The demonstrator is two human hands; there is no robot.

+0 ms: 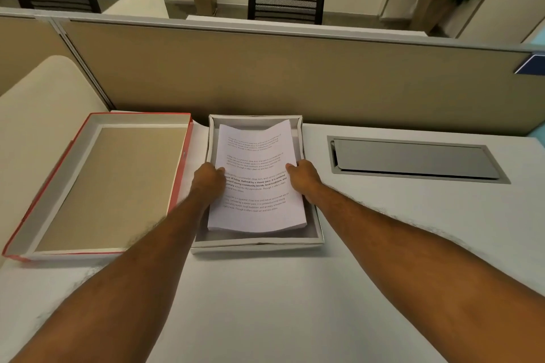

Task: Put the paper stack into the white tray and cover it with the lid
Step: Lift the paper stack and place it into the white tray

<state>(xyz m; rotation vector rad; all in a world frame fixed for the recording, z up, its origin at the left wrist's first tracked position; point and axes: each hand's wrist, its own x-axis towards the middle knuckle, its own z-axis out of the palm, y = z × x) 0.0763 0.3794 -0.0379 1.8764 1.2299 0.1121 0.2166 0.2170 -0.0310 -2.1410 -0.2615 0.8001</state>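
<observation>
A stack of printed white paper (256, 156) sits inside the white tray (256, 243) in the middle of the desk, its far edge curled up a little. My left hand (208, 178) grips the stack's left edge and my right hand (303, 178) grips its right edge, fingers tucked under the sheets. The lid (109, 186), red outside with a tan inner face, lies upside down on the desk to the left of the tray, touching neither hand.
A grey cable hatch (415, 159) is set into the white desk to the right of the tray. A tan partition wall (295, 79) runs along the desk's far edge. A cream chair back (38, 97) stands at the left.
</observation>
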